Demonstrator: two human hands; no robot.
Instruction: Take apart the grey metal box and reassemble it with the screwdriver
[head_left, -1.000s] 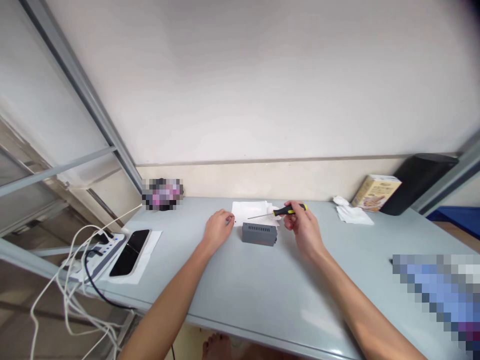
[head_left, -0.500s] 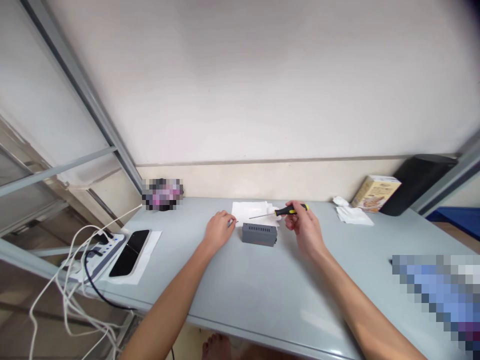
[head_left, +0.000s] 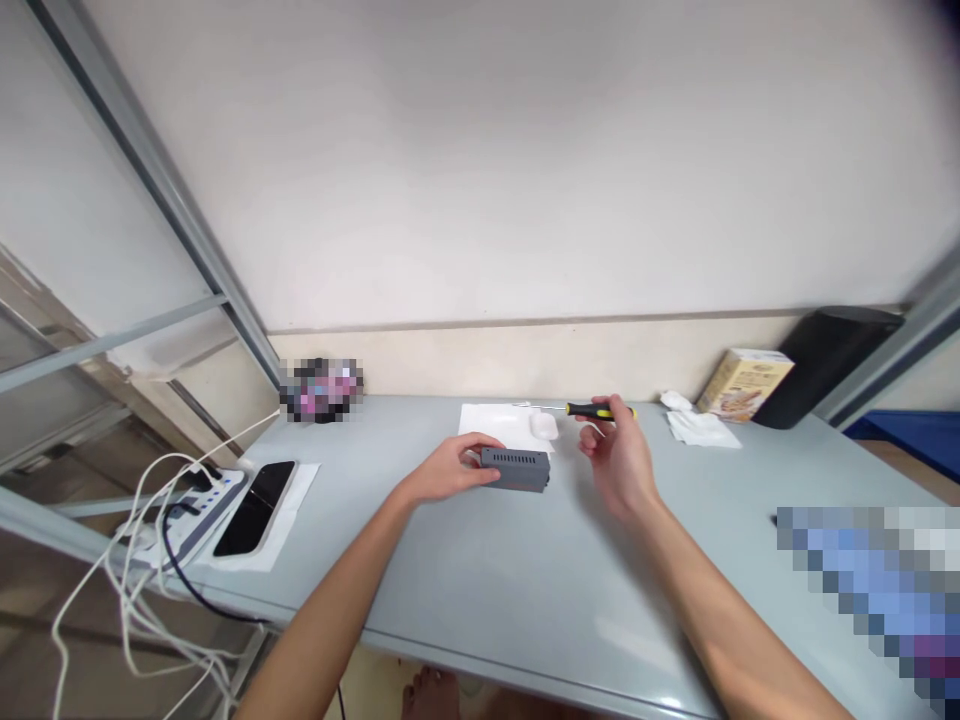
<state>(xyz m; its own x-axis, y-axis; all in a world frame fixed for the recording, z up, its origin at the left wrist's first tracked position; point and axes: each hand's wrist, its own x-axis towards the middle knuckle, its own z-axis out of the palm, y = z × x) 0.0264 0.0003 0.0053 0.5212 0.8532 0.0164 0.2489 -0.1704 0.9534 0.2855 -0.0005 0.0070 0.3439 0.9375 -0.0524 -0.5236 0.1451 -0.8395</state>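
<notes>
A small grey vented box (head_left: 517, 468) lies on the grey table (head_left: 487, 570), in front of a white sheet (head_left: 499, 425). My left hand (head_left: 452, 467) grips the box's left end, fingers curled around it. My right hand (head_left: 619, 455) is raised to the right of the box and holds a screwdriver (head_left: 592, 410) with a black and yellow handle, its thin shaft pointing left over the white sheet. A small white oval object (head_left: 544, 425) rests on the sheet just behind the box.
At the left edge sit a black phone (head_left: 253, 493) on white paper and a power strip (head_left: 196, 502) with white and black cables. Crumpled tissues (head_left: 697, 425), a beige carton (head_left: 744, 384) and a black bin (head_left: 825, 362) stand at the back right.
My left hand moved right from the table top and closed on the grey box's left end. My right hand carried the screwdriver a little up and to the right.
</notes>
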